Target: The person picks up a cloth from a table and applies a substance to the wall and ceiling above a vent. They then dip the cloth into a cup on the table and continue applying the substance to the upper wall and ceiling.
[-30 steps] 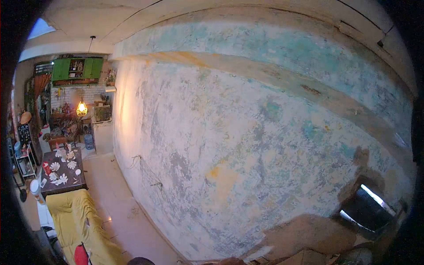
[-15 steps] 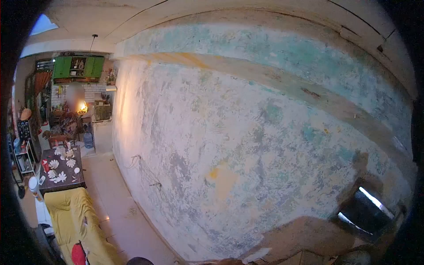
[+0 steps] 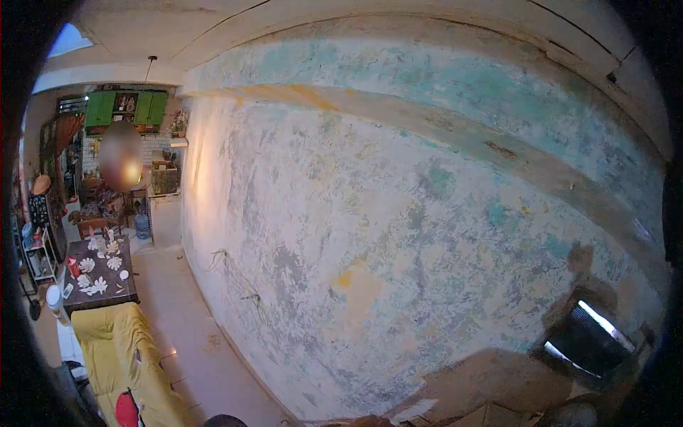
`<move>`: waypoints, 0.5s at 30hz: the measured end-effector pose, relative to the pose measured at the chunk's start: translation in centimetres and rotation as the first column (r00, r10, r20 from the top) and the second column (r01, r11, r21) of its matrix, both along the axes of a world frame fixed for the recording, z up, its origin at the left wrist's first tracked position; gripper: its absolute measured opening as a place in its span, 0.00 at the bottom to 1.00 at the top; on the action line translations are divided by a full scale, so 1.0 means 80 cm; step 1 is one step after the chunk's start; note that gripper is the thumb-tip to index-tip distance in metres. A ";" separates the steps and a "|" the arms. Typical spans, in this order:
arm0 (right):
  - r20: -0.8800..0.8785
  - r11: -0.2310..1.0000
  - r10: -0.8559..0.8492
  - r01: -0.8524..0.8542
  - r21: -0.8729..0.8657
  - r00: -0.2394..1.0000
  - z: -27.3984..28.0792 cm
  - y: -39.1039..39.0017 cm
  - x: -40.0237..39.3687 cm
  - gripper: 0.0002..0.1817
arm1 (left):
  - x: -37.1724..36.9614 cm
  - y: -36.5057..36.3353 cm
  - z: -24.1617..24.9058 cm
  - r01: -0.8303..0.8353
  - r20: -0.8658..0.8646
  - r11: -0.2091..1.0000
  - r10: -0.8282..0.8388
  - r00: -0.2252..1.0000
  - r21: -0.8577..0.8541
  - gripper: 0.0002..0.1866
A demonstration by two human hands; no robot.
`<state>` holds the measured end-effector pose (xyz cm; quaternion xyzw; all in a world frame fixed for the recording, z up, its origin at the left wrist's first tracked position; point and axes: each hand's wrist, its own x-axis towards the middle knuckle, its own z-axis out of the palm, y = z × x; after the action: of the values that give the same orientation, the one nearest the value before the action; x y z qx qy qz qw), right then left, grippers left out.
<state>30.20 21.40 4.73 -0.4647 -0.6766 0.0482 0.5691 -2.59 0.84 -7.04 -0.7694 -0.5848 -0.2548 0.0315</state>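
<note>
Neither my left hand nor my right hand shows in the head view. A large wall (image 3: 306, 235) with peeling white, turquoise and grey paint fills most of the sight. Low on the right there is a dark panel (image 3: 587, 341) with bright strips along two edges. At the left, a yellow cloth (image 3: 117, 341) covers a long seat, and a red object (image 3: 126, 409) lies on it. Beyond the seat stands a dark table (image 3: 107, 295) with white leaf-shaped pieces (image 3: 92, 286) and a red item on top.
A tiled floor strip (image 3: 160, 285) runs between seat and wall. Green cabinets (image 3: 126, 110) hang at the far end, above a blurred patch. A blue water jug (image 3: 142, 226) stands below. Loose wires (image 3: 252, 295) hang on the wall. A white shelf rack (image 3: 41, 252) is far left.
The view is almost unchanged. The blurred patch at the far end is larger and now covers the lit yellow lamp that showed before.
</note>
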 end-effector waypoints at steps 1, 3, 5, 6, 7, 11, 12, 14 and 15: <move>0.000 1.000 0.001 -0.001 0.001 1.000 0.000 0.000 0.000 0.14 | 0.000 0.000 0.001 -0.001 0.017 0.998 0.002 1.000 -0.061 0.13; -0.001 1.000 0.002 -0.002 0.004 1.000 -0.001 0.000 0.001 0.14 | 0.000 0.001 0.001 -0.004 0.060 0.998 0.008 0.998 -0.067 0.13; -0.002 1.000 0.004 -0.004 0.005 1.000 -0.001 0.000 0.001 0.14 | 0.001 0.003 -0.004 -0.008 0.103 0.997 0.015 0.995 -0.073 0.12; -0.002 1.000 0.005 -0.005 0.006 1.000 -0.001 0.000 0.000 0.14 | 0.002 0.003 -0.005 -0.020 0.089 0.999 0.023 0.996 -0.033 0.13; -0.002 1.000 0.005 -0.005 0.006 1.000 -0.002 0.001 -0.001 0.14 | 0.002 0.004 -0.006 -0.032 0.075 0.999 0.031 0.997 0.008 0.14; -0.001 1.000 0.005 -0.005 0.008 1.000 -0.001 0.001 -0.002 0.14 | 0.002 -0.010 0.022 0.012 0.106 0.999 -0.009 0.994 -0.031 0.15; -0.001 1.000 0.002 -0.002 0.008 1.000 -0.002 0.000 -0.001 0.14 | 0.001 -0.009 0.021 0.017 0.113 0.999 -0.011 0.994 -0.050 0.16; -0.001 1.000 -0.004 0.004 0.009 1.000 -0.002 -0.002 0.000 0.14 | -0.001 -0.006 0.015 0.026 0.119 0.997 -0.018 0.993 -0.068 0.17; -0.001 1.000 -0.005 0.005 0.011 1.000 -0.003 -0.003 0.001 0.14 | -0.003 -0.003 0.008 0.057 0.128 0.998 -0.059 0.990 0.026 0.17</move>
<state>30.28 21.20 4.51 -0.4634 -0.6753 0.0433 0.5721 -2.82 0.58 -6.38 -0.7677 -0.5601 -0.3113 -0.0051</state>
